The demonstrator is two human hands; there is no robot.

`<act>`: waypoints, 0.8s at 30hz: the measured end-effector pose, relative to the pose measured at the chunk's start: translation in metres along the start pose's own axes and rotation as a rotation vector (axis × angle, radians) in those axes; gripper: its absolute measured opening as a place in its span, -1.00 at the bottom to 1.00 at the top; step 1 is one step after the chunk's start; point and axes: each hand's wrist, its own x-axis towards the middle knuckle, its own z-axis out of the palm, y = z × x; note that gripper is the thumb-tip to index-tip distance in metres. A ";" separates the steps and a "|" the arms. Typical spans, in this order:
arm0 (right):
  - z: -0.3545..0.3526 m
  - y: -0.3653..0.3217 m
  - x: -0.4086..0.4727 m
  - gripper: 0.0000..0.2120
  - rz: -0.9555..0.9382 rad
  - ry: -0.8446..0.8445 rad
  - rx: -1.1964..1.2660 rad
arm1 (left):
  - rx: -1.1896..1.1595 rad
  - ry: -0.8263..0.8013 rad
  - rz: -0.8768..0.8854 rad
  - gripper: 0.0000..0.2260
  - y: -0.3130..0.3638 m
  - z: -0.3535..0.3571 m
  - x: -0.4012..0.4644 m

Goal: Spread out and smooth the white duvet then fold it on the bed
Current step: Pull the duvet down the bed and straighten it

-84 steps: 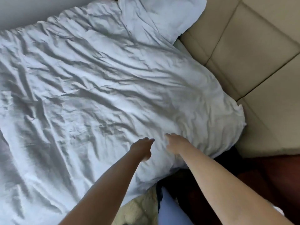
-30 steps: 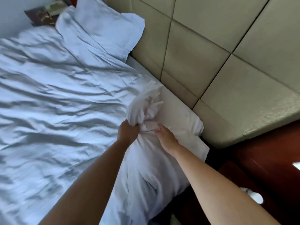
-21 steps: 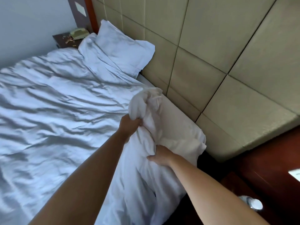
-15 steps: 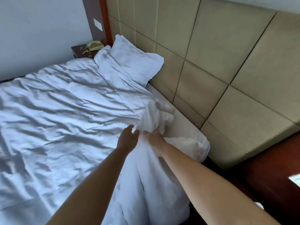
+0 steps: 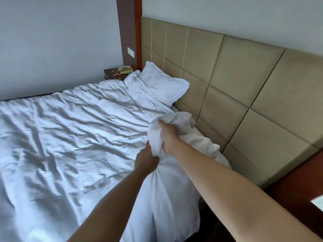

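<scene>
Near the headboard [image 5: 236, 88] — both hands grip the duvet [image 5: 70, 145]

You are looking at a bed [image 5: 172, 107] that runs along a padded tan headboard [image 5: 236, 81] on the right. A white duvet [image 5: 70, 137] lies on it, wrinkled, covering nearly all of its top and hanging over the near right corner. At the far end a white pillow [image 5: 162, 84] leans against the headboard, its lower part resting on the duvet. A narrow strip of sheet shows beside the headboard, just below the pillow.
</scene>
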 end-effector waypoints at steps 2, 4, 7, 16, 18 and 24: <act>-0.010 0.001 -0.010 -0.62 -0.114 -0.049 -0.130 | 0.051 0.080 0.001 -0.55 0.007 -0.010 -0.002; -0.030 0.010 -0.007 -0.52 -0.250 -0.160 -0.425 | 0.010 0.118 -0.056 -0.65 0.017 -0.022 -0.002; -0.065 0.027 -0.004 -0.39 -0.321 -0.137 -0.961 | -0.068 0.125 -0.068 -0.76 0.037 -0.044 0.009; -0.087 0.045 -0.022 -0.30 -0.130 -0.219 -0.793 | -0.324 0.131 0.120 -0.66 0.078 -0.086 0.022; -0.074 0.032 -0.021 -0.52 -0.148 -0.173 -0.726 | -0.267 0.063 0.153 -0.65 0.067 -0.082 0.017; -0.041 -0.024 -0.025 -0.65 -0.180 0.038 -0.712 | 0.300 -0.502 -0.023 -0.33 0.044 -0.078 -0.018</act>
